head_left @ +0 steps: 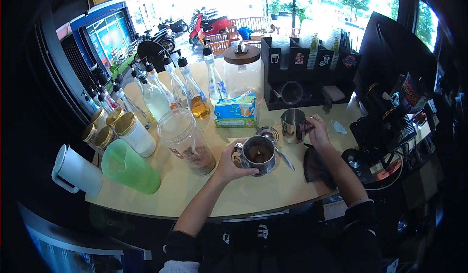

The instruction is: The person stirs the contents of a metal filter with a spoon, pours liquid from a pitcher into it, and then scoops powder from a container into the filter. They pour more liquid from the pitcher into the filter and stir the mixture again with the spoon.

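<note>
My left hand [227, 165] is wrapped round the side of a metal cup [260, 165] with dark brown contents, its thumb along the front. My right hand [318, 132] grips the handle of a stainless steel milk pitcher [291, 130], held upright just behind and to the right of the cup. Beside the cup lies a metal spoon [286, 160], its handle pointing toward the front right. A small round metal strainer [267, 133] sits behind the cup. Left of my left hand stands a large clear jar [181, 132] partly filled with brown powder.
A green pitcher [129, 168] and a white jug [80, 168] stand at the left, near gold-lidded jars [135, 135]. Pump bottles [196, 95], a tissue pack [236, 113] and a wooden-lidded jar [242, 73] line the back. A black cup organizer [309, 78] and dark equipment stand right.
</note>
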A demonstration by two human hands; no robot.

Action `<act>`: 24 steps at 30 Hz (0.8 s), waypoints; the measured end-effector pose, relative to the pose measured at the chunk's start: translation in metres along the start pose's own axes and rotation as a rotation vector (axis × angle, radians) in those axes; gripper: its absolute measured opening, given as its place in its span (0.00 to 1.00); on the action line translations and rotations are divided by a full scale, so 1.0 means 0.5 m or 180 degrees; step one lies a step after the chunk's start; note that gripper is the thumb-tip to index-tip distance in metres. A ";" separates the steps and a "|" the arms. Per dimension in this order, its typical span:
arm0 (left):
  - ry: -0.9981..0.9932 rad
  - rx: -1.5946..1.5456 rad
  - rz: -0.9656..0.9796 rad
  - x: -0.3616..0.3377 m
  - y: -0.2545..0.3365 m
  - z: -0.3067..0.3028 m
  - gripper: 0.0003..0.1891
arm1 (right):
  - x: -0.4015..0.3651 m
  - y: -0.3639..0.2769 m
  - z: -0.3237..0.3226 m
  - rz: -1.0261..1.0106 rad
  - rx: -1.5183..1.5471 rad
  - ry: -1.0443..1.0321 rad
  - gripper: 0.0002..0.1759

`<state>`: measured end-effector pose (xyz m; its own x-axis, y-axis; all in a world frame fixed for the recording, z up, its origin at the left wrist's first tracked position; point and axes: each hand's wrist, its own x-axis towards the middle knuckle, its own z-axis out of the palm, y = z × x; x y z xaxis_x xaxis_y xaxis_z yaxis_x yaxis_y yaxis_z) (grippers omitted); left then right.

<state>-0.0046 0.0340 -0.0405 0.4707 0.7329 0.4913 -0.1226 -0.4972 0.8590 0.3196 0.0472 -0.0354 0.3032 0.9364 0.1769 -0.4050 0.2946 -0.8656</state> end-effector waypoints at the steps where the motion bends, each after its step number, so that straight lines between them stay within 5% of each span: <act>1: -0.0004 -0.0003 -0.0002 -0.001 -0.001 0.001 0.42 | -0.002 0.003 -0.004 0.0078 -0.0166 0.0019 0.10; 3: 0.0007 -0.0047 -0.0045 -0.001 0.002 0.001 0.41 | 0.001 0.019 -0.023 0.0153 -0.0335 0.0036 0.07; 6: -0.0005 -0.0123 -0.0106 -0.001 0.003 0.001 0.41 | -0.015 0.018 -0.029 -0.0757 -0.1652 0.0126 0.03; 8: -0.0008 -0.0093 -0.0079 0.000 0.004 0.000 0.41 | -0.076 -0.052 0.023 -0.2033 -0.3439 -0.0047 0.09; 9: -0.0016 -0.0066 -0.0055 0.000 0.004 0.000 0.41 | -0.099 -0.063 0.040 -0.2033 -0.3438 -0.0057 0.09; 11: 0.0000 -0.0056 -0.0052 0.000 0.002 -0.001 0.41 | -0.139 -0.066 0.065 -0.1416 -0.3568 -0.1612 0.14; 12: 0.0002 -0.0045 -0.0049 -0.001 0.001 0.000 0.41 | -0.148 -0.060 0.074 -0.1407 -0.3569 -0.1607 0.14; 14: -0.0005 -0.0030 -0.0054 -0.001 0.001 0.002 0.41 | -0.160 -0.052 0.087 -0.1375 -0.5139 -0.2821 0.18; 24: -0.0004 -0.0020 -0.0129 -0.002 0.005 -0.001 0.41 | -0.153 -0.042 0.096 -0.0982 -0.4560 -0.3392 0.06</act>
<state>-0.0056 0.0321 -0.0385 0.4765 0.7517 0.4560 -0.1090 -0.4641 0.8790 0.2631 -0.0215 -0.0083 -0.6404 0.7633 0.0851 0.7032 0.6272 -0.3348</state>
